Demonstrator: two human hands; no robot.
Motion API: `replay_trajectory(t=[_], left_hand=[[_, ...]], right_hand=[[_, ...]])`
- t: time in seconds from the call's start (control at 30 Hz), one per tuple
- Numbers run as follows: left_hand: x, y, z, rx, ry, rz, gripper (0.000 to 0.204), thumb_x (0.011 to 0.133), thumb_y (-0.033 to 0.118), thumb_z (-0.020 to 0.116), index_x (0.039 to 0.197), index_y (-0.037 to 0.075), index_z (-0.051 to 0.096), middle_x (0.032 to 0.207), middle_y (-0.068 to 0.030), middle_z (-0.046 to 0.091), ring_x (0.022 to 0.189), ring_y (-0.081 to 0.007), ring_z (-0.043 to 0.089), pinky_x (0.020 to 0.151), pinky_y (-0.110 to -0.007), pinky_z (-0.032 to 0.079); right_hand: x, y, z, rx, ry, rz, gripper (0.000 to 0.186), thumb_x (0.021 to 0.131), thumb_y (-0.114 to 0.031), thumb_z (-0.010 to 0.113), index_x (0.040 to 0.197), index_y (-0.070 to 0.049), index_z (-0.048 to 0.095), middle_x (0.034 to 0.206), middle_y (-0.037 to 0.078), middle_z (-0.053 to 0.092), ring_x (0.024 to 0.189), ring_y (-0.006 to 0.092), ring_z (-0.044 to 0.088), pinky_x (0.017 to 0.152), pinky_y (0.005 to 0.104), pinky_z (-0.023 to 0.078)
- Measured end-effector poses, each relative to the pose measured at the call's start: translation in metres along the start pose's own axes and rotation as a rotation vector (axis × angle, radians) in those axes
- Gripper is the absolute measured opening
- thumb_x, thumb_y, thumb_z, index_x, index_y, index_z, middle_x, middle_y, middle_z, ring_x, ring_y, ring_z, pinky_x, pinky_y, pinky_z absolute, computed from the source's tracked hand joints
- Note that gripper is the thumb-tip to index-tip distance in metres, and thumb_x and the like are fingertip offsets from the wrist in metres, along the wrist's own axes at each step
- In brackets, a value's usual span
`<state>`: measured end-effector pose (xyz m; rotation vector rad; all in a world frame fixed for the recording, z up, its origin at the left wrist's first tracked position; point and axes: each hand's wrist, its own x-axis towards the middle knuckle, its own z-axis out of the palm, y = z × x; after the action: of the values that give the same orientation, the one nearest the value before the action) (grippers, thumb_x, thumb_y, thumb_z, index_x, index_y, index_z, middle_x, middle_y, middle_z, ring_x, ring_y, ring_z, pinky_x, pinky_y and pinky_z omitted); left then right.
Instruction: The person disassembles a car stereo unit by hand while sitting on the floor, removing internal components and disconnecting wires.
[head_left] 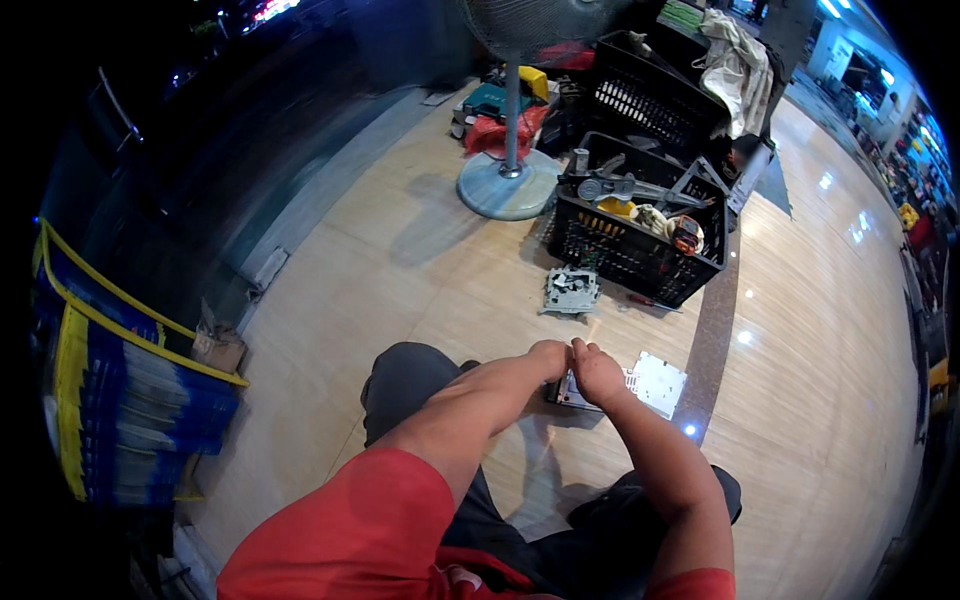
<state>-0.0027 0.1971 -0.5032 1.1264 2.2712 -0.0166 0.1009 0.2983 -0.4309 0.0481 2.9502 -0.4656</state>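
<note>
A low metal case with a dark side (580,408) lies on the tiled floor between my knees, with a flat white perforated plate (660,385) at its right side. My left hand (550,362) is at the top left of the case, fingers curled and mostly hidden. My right hand (597,372) is closed beside it over the case, and the two nearly meet. What they grip is too small to make out. Just beyond them lies a pale metal part with cut-outs (570,290). A thin tool with a red handle (645,301) rests near the crate.
A black crate of tools (625,250) stands ahead, another crate (655,95) behind it draped with cloth. A standing fan (508,185), teal tool case (485,100) and red bag (490,135) are beside them. Blue-and-yellow panels (140,390) and a cardboard box (215,350) are left.
</note>
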Motion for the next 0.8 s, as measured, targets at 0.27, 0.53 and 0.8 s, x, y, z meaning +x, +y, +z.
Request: replay_trajectory(t=[0.27,0.53,0.8], left_hand=[[-0.002,-0.006,0.005,-0.042,0.034,-0.049,0.026,0.084,0.018,0.058,0.106,0.008,0.069,0.111,-0.0136,0.069,0.107,-0.0296,0.065,0.089,-0.042,0.053],[0.003,-0.001,0.004,0.044,0.003,-0.006,0.027,0.086,0.019,0.056,0.108,0.009,0.069,0.114,-0.0155,0.068,0.108,-0.031,0.065,0.089,-0.043,0.052],[-0.001,-0.001,0.004,0.023,0.02,-0.021,0.028,0.087,0.02,0.053,0.106,0.007,0.069,0.118,-0.0176,0.066,0.112,-0.031,0.062,0.092,-0.041,0.051]], right_hand=[[0.008,0.002,0.005,-0.031,-0.003,-0.062,0.02,0.093,-0.015,0.046,0.111,-0.006,0.047,0.102,0.021,0.063,0.094,0.0369,0.066,0.077,0.0464,0.055],[0.001,0.004,0.002,-0.034,0.012,0.005,0.021,0.091,-0.013,0.047,0.111,-0.005,0.047,0.098,0.022,0.061,0.09,0.0375,0.065,0.076,0.047,0.053],[0.0,0.003,-0.001,-0.039,0.023,-0.05,0.02,0.09,-0.012,0.049,0.109,-0.006,0.049,0.099,0.02,0.061,0.092,0.0376,0.065,0.077,0.046,0.054]])
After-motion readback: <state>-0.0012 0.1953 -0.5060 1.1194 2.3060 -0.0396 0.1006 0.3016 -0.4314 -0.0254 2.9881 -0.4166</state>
